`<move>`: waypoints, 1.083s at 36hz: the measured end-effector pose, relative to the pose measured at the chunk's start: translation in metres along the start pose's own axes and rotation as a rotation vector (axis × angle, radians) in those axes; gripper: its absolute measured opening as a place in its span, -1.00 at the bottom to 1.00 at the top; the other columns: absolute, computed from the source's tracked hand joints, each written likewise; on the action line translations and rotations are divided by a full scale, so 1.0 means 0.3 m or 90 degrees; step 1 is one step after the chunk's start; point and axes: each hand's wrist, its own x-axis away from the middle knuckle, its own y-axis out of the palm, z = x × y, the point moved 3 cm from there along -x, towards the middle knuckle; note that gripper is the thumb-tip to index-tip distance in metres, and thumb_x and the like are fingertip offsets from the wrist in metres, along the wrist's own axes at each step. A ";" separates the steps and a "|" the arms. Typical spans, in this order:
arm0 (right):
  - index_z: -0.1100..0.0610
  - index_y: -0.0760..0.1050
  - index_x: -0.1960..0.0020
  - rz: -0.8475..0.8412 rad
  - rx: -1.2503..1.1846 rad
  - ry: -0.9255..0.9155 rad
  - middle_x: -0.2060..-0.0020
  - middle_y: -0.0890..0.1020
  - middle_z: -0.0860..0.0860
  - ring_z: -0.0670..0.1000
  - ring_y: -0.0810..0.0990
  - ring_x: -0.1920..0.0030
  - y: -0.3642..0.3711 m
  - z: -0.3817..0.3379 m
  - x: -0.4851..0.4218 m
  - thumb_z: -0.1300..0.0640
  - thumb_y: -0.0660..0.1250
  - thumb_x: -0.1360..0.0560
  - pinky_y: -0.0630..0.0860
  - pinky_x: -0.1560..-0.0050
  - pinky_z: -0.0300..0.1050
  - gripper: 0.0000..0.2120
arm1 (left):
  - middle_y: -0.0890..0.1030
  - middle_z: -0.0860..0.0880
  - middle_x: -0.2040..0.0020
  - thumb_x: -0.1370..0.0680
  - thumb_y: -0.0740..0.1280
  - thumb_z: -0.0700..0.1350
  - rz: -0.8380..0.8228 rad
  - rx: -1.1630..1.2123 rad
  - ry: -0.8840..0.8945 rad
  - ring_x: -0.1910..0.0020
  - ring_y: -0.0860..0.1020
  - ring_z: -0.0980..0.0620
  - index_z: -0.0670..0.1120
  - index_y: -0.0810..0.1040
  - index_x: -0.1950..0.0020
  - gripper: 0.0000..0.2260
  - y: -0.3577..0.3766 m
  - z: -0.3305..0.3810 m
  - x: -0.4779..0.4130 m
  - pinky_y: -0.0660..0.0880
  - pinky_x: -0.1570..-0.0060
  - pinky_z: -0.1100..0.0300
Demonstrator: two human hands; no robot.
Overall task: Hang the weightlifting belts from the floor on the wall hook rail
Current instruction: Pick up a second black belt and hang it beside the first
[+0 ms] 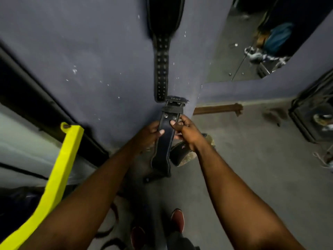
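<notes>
Yellow bar (59, 168): slants up across the lower left, in front of a dark frame on the wall.
Blue-grey wall (90, 51): scuffed with pale flecks, filling the upper left and middle.
Left hand (151, 132): grips the left edge of the held belt, thumb pressed on its front face and fingers hidden behind it.
Held belt (162, 152): black leather with pale stitching, held upright between both hands in front of the wall. Its buckle end points up, and its wide end hangs down towards the floor.
Hanging belt (162, 60): black, flat against the wall, wide padded part at the top. Its narrow, hole-punched strap hangs down, and the tip is just above the held belt's buckle.
Right hand (187, 130): grips the belt's right edge, thumb on the front and fingers curled round it.
Floor belt (189, 154): mottled outside, curled on the concrete behind the right wrist.
Red shoes (177, 221): on the floor at the bottom.
Mirror (252, 42): upper right, with blurred reflections.
Dark case (313, 116): on the floor at the far right.
</notes>
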 end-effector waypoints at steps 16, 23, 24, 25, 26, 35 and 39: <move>-0.02 0.53 -0.23 -0.053 0.146 -0.485 0.18 0.52 0.16 0.15 0.48 0.19 0.176 -1.051 0.320 0.06 0.37 -0.58 0.53 0.19 0.00 -0.77 | 0.49 0.06 0.23 -0.67 0.19 -0.06 0.535 0.120 0.412 0.31 0.40 0.12 -0.12 0.49 -0.05 -0.84 -0.384 0.833 0.226 0.37 0.24 0.14; 0.07 0.45 -0.19 0.080 0.277 -0.558 0.08 0.60 -0.05 -0.06 0.56 0.10 0.212 -1.187 0.353 0.04 0.30 -0.63 0.51 -0.01 -0.10 -0.82 | 0.51 0.09 0.24 -0.66 0.22 -0.06 0.612 0.185 0.466 0.29 0.42 0.15 -0.08 0.50 0.00 -0.86 -0.491 1.070 0.213 0.39 0.19 0.13; 0.08 0.44 -0.17 0.109 0.288 -0.570 0.14 0.55 -0.10 -0.12 0.51 0.15 0.211 -1.215 0.358 0.05 0.30 -0.63 0.47 0.05 -0.16 -0.85 | 0.55 0.07 0.17 -0.66 0.22 -0.06 0.595 0.198 0.467 0.24 0.46 0.16 -0.09 0.52 -0.06 -0.87 -0.504 1.093 0.201 0.42 0.14 0.14; 0.08 0.44 -0.18 0.123 0.290 -0.581 0.15 0.52 -0.13 -0.14 0.49 0.17 0.211 -1.234 0.360 0.06 0.29 -0.63 0.44 0.06 -0.18 -0.84 | 0.61 0.04 0.02 -0.66 0.24 -0.07 0.574 0.221 0.465 0.09 0.52 0.16 -0.08 0.53 -0.19 -0.83 -0.517 1.111 0.188 0.46 0.03 0.15; 0.08 0.44 -0.22 0.130 0.290 -0.590 0.13 0.52 -0.14 -0.14 0.48 0.16 0.212 -1.259 0.357 0.06 0.29 -0.63 0.43 0.05 -0.19 -0.80 | 0.61 0.01 -0.18 -0.66 0.25 -0.07 0.560 0.242 0.464 -0.10 0.54 0.15 -0.06 0.49 -0.33 -0.74 -0.537 1.141 0.183 0.47 -0.13 0.18; -0.02 0.43 0.07 0.018 0.245 -0.561 0.16 0.53 -0.07 -0.08 0.51 0.15 0.216 -1.290 0.369 -0.06 0.23 -0.66 0.47 0.08 -0.15 -0.83 | 0.64 0.00 -0.03 -0.63 0.29 -0.03 0.642 0.223 0.563 0.05 0.60 0.09 -0.02 0.48 -0.40 -0.66 -0.663 1.322 0.210 0.57 -0.01 0.13; 0.06 0.40 0.11 0.112 0.272 -0.625 0.27 0.46 -0.09 -0.11 0.42 0.24 0.226 -1.290 0.332 0.05 0.25 -0.66 0.40 0.17 -0.15 -0.82 | 0.52 0.05 0.17 -0.64 0.28 -0.13 0.611 0.252 0.571 0.25 0.47 0.21 -0.01 0.46 -0.39 -0.68 -0.689 1.366 0.216 0.46 0.19 0.33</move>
